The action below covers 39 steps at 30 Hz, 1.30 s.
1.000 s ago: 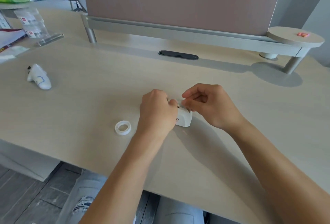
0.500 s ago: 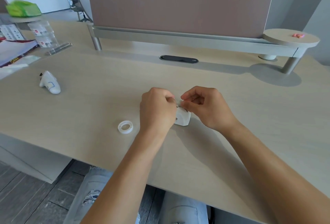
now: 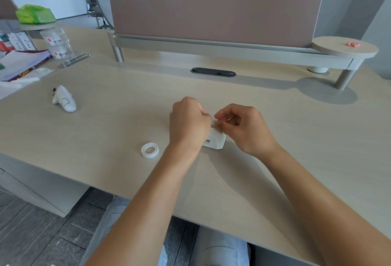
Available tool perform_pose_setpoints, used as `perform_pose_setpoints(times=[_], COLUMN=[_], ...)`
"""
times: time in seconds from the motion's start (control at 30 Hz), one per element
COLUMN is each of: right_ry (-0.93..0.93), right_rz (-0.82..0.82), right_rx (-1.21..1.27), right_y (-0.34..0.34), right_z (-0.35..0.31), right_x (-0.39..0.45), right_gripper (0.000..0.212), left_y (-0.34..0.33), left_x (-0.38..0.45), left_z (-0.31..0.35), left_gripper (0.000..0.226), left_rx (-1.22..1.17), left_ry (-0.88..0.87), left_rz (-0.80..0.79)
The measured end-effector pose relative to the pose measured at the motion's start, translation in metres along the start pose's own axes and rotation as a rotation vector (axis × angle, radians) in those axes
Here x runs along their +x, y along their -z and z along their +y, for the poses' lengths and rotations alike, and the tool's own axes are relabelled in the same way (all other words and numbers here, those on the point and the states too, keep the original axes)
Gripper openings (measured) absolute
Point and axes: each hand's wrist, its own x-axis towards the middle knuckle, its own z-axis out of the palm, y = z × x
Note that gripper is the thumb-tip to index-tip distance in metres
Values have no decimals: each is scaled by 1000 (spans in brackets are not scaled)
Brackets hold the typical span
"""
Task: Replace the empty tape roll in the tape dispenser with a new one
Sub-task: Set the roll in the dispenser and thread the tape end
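A small white tape dispenser (image 3: pixel 215 140) with black lettering stands on the desk (image 3: pixel 127 121) at the middle. My left hand (image 3: pixel 188 123) is closed around its left side and hides most of it. My right hand (image 3: pixel 243 128) pinches at the dispenser's top right end with thumb and forefinger. What sits inside the dispenser is hidden by my fingers. A clear tape roll (image 3: pixel 149 149) lies flat on the desk to the left of my left wrist, apart from both hands.
A second white dispenser-like object (image 3: pixel 64 101) lies far left. Papers, clear plastic boxes (image 3: pixel 58 43) and a green bag (image 3: pixel 35 14) crowd the back left. A divider panel (image 3: pixel 215 11) with a shelf and a round side shelf (image 3: pixel 344 47) stands behind.
The camera tilted up, so more of the room shows. Both hands stay on the dispenser; my right fingers shifted slightly at its top end. The loose roll did not move.
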Motion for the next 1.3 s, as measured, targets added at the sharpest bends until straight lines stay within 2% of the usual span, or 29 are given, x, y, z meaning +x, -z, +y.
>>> perform_pose_setpoints(times=[0.17,0.33,0.5,0.8,0.9,0.97,1.17,1.3], right_ry=[17,22,23,50,38,32,21,-23], right_rz=[16,24,36,66,67,73,79,-4], right_rx=[-27,-48,-44,-70,-68,-82,-325,-523], right_y=[-1,-1,-3,-6,-6,-7,-18,-21], right_z=[0,-2,-3,-5,-5,-6,-19,-31], right_x=[0,-1,-3,-4,-5,-5,1,7], right_gripper=[8,9,18,26,30,34,51,49], left_y=[0,2,9,15,15,17,28,32], left_x=[0,5,13,23,24,25,31,36], left_z=[6,8,9,8,8,6,-4,-16], left_gripper=[20,28,30,13,31,34,36,33], left_rx=[92,94,-56,-283,-253,-207,-181,-183], left_ry=[-75,-72,28,57,58,26,-48,-46], left_rz=[-9,-82,-182,-284,-308,-288,-240,-171])
